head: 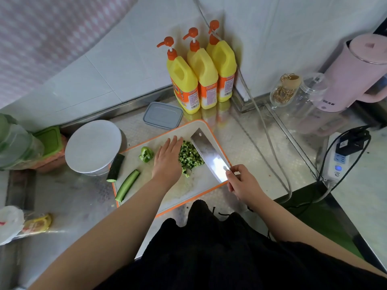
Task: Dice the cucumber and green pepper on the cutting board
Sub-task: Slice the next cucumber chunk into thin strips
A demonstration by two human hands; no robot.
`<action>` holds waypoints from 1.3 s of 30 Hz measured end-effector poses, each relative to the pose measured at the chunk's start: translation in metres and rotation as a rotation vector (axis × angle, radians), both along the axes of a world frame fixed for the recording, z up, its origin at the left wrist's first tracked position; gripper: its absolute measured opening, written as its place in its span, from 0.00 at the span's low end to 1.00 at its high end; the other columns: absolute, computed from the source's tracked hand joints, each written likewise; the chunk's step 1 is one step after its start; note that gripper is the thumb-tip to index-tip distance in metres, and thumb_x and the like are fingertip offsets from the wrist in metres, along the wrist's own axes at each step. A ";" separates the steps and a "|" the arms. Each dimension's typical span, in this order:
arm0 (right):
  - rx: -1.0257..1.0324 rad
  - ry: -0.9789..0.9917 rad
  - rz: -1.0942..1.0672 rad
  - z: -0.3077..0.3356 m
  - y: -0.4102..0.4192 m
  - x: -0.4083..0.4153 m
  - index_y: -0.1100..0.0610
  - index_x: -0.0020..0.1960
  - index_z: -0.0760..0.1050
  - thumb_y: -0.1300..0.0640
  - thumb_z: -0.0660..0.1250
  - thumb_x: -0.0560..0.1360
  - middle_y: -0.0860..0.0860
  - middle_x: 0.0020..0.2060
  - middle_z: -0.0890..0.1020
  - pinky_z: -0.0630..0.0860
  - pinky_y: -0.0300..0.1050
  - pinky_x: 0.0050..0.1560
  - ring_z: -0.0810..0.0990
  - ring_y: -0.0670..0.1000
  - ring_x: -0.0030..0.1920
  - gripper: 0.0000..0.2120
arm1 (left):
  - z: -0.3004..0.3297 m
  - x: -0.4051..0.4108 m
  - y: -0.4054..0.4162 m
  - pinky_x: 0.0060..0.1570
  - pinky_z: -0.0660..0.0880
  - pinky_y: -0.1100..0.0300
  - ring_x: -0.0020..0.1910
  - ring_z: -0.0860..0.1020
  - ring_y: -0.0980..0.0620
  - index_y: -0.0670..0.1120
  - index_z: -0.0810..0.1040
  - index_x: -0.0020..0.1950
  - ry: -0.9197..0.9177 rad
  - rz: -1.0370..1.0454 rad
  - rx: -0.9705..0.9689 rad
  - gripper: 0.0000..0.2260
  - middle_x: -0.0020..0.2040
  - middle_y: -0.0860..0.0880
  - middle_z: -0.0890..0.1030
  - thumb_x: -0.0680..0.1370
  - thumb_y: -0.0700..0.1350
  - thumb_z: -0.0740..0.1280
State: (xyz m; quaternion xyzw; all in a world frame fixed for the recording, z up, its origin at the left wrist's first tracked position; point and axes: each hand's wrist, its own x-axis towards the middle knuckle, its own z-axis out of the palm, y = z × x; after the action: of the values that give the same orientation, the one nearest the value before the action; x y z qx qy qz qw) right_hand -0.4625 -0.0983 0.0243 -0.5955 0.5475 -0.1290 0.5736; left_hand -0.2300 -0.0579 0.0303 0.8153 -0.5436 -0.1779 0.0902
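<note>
While the left hand [167,159] is lying flat with straight fingers [173,142] against the 9 o'clock side of the diced cucumber pile [190,155], the right hand [240,185] is gripping the handle of the cleaver [209,153], whose broad blade is leaning on the pile's 3 o'clock side. The dice are looking small, pale green with dark skin edges, heaped near the middle of the cutting board [188,191], a white board with an orange rim. Toward 9 o'clock, one curled green pepper piece [146,154] is sitting on the board, and two long cucumber pieces [127,185] are lying at its 8 o'clock edge, one partly overhanging. Three yellow pump bottles [204,80] are standing at 12 o'clock by the tiled wall, one grey lid [163,115] just before them. A white round lid [93,146] is sitting at 9 o'clock, a pink kettle [354,74] at 2 o'clock, all on a shiny metal worktop [251,143].
</note>
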 end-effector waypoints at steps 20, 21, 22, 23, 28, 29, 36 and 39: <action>-0.069 0.131 0.334 -0.013 0.014 0.056 0.48 0.49 0.69 0.44 0.60 0.77 0.49 0.25 0.74 0.69 0.46 0.35 0.71 0.48 0.27 0.08 | -0.053 0.098 0.115 0.60 0.69 0.45 0.65 0.69 0.39 0.50 0.70 0.71 -0.003 0.651 0.212 0.17 0.67 0.42 0.70 0.82 0.45 0.60; -0.073 0.137 0.342 -0.013 0.014 0.058 0.48 0.49 0.70 0.44 0.60 0.77 0.49 0.25 0.74 0.69 0.46 0.35 0.72 0.48 0.27 0.08 | -0.054 0.101 0.115 0.59 0.70 0.46 0.64 0.69 0.39 0.50 0.70 0.71 -0.014 0.633 0.225 0.17 0.66 0.42 0.71 0.81 0.46 0.60; -0.076 0.144 0.351 -0.013 0.015 0.059 0.49 0.49 0.70 0.44 0.60 0.77 0.49 0.26 0.74 0.69 0.46 0.35 0.71 0.48 0.27 0.08 | -0.055 0.103 0.114 0.59 0.70 0.46 0.64 0.70 0.39 0.51 0.70 0.71 -0.017 0.620 0.228 0.18 0.65 0.42 0.71 0.81 0.46 0.61; -0.079 0.151 0.362 -0.014 0.015 0.061 0.49 0.50 0.70 0.45 0.60 0.78 0.49 0.26 0.74 0.69 0.45 0.35 0.71 0.48 0.27 0.08 | -0.055 0.104 0.114 0.58 0.71 0.46 0.63 0.70 0.40 0.51 0.70 0.71 -0.015 0.607 0.228 0.18 0.65 0.43 0.72 0.81 0.46 0.62; -0.093 0.186 0.405 -0.014 0.019 0.070 0.49 0.51 0.69 0.45 0.60 0.78 0.49 0.26 0.75 0.68 0.43 0.34 0.71 0.46 0.26 0.09 | -0.057 0.105 0.110 0.52 0.73 0.50 0.59 0.72 0.42 0.51 0.76 0.65 0.077 0.572 0.187 0.15 0.61 0.46 0.71 0.79 0.43 0.62; -0.094 0.188 0.408 -0.014 0.020 0.072 0.49 0.51 0.69 0.45 0.60 0.78 0.48 0.26 0.75 0.68 0.42 0.34 0.71 0.46 0.26 0.09 | -0.057 0.103 0.112 0.50 0.73 0.51 0.58 0.72 0.43 0.50 0.77 0.64 0.082 0.566 0.168 0.14 0.61 0.47 0.71 0.79 0.43 0.61; -0.115 0.192 0.371 -0.017 0.022 0.080 0.51 0.51 0.70 0.45 0.61 0.77 0.48 0.26 0.75 0.69 0.44 0.35 0.72 0.47 0.27 0.10 | -0.066 0.073 0.129 0.56 0.70 0.52 0.62 0.70 0.45 0.49 0.73 0.65 -0.036 0.341 0.132 0.17 0.62 0.49 0.73 0.78 0.51 0.67; -0.145 0.200 0.390 -0.016 0.021 0.081 0.50 0.51 0.70 0.45 0.62 0.77 0.47 0.27 0.75 0.68 0.44 0.35 0.72 0.47 0.28 0.10 | -0.071 0.064 0.138 0.57 0.70 0.49 0.63 0.71 0.44 0.48 0.72 0.68 -0.022 0.351 0.116 0.21 0.63 0.49 0.74 0.78 0.53 0.67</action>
State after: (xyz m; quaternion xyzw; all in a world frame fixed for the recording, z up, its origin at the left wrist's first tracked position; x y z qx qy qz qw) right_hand -0.3811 -0.0773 0.0078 -0.7395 0.4654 0.0053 0.4863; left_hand -0.1660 0.0799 -0.0402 0.9033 -0.3829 -0.1817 0.0666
